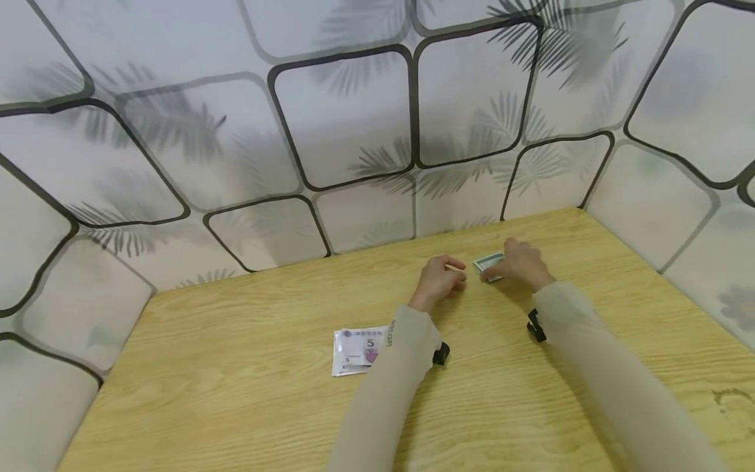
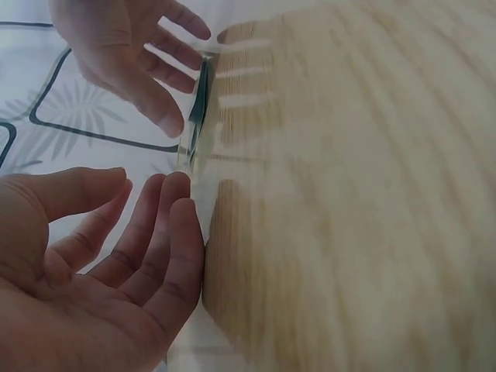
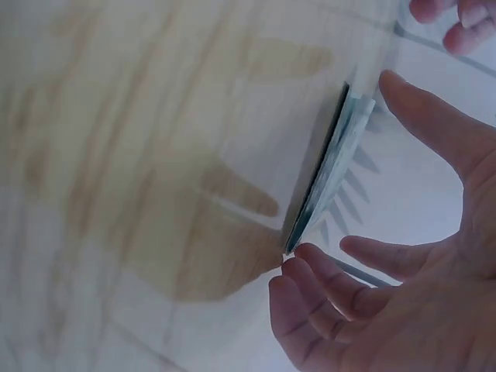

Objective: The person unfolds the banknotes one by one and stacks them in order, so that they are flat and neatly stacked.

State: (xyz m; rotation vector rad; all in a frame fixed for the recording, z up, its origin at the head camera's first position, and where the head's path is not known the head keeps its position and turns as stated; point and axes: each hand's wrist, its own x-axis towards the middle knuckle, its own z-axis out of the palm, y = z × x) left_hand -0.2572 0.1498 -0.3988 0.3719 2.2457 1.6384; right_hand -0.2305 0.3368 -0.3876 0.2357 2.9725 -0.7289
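Observation:
A small stack of green-edged paper notes [image 1: 489, 261] lies on the wooden table [image 1: 248, 354] toward the far right. My right hand [image 1: 522, 264] is over its right part and hides some of it. In the right wrist view the fingertips [image 3: 298, 267] are right at one end of the notes [image 3: 329, 174], with the thumb spread near the other end. To the left of the stack, my left hand [image 1: 439, 282] rests its finger edge against the tabletop. Its fingers are loosely bent and hold nothing.
Pale purple banknotes marked 5 [image 1: 360, 347] lie in a pile beside my left forearm, which covers their right end. A patterned curtain [image 1: 354, 131] stands along the table's back edge and right side. Black straps [image 1: 535, 326] show at both wrists.

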